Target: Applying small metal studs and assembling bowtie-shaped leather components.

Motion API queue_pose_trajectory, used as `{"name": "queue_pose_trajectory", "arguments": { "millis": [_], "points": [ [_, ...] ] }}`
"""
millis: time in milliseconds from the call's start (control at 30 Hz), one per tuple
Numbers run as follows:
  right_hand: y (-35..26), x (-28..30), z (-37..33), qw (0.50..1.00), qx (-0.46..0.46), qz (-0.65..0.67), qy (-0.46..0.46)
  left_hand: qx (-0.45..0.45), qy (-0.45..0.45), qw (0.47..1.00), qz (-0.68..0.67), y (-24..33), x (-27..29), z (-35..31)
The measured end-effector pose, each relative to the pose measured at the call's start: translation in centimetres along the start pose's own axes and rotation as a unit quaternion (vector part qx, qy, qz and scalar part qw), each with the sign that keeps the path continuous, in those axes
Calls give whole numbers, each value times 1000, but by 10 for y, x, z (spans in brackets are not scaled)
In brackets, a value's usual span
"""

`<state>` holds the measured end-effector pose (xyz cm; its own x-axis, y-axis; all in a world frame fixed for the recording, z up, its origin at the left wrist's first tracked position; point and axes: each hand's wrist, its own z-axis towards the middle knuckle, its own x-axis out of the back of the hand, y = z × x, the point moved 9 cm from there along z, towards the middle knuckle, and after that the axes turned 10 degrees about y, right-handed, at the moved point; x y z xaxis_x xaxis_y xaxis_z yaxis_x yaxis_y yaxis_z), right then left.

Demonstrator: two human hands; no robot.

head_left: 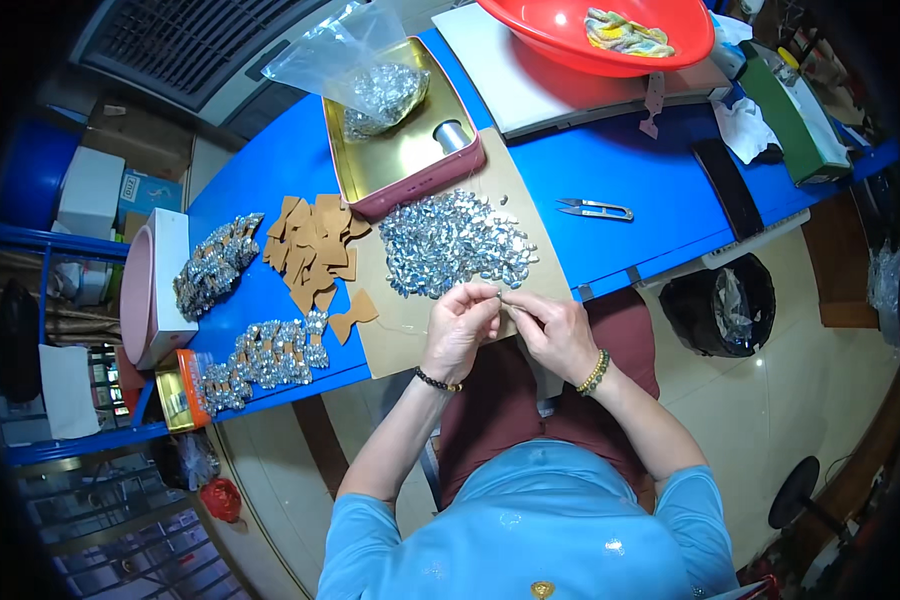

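My left hand (pixel 461 326) and my right hand (pixel 554 337) meet fingertip to fingertip at the near edge of the table, both pinched closed. A tiny dark or shiny thing shows between them, too small to name. Just beyond lies a spread pile of silvery faceted stones (pixel 455 243) on a brown cardboard sheet (pixel 395 352). A thin pale thread seems to run from the left hand toward a tan bow-shaped piece (pixel 353 314). More tan bow-shaped pieces (pixel 308 245) are heaped to the left. Bows covered with stones (pixel 280 353) lie in rows at the near left.
A pink-rimmed tin (pixel 415 183) holds a clear bag of stones (pixel 385 90) and a thread spool (pixel 451 137). Thread snips (pixel 595 209) lie at right. A red basin (pixel 540 45) rests on a white box (pixel 530 105). A black-lined bin (pixel 718 305) stands below.
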<state>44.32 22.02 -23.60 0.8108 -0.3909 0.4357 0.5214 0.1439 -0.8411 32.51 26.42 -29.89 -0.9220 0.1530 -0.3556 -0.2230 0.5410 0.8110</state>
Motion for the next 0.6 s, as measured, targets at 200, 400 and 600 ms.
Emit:
{"name": "queue_pose_trajectory", "arguments": {
  "millis": [200, 400, 600],
  "points": [
    [28, -14, -6, 968, -206, 134, -60, -9, -4, 999, 43, 0, -3, -6],
    [24, -13, -9, 936, -275, 210, -64, -79, -23, 981, 176, 5, -14, -13],
    [-5, 13, 3, 994, 0, 61, 96, -179, 0, 934, 310, 9, -12, -13]
  ]
}}
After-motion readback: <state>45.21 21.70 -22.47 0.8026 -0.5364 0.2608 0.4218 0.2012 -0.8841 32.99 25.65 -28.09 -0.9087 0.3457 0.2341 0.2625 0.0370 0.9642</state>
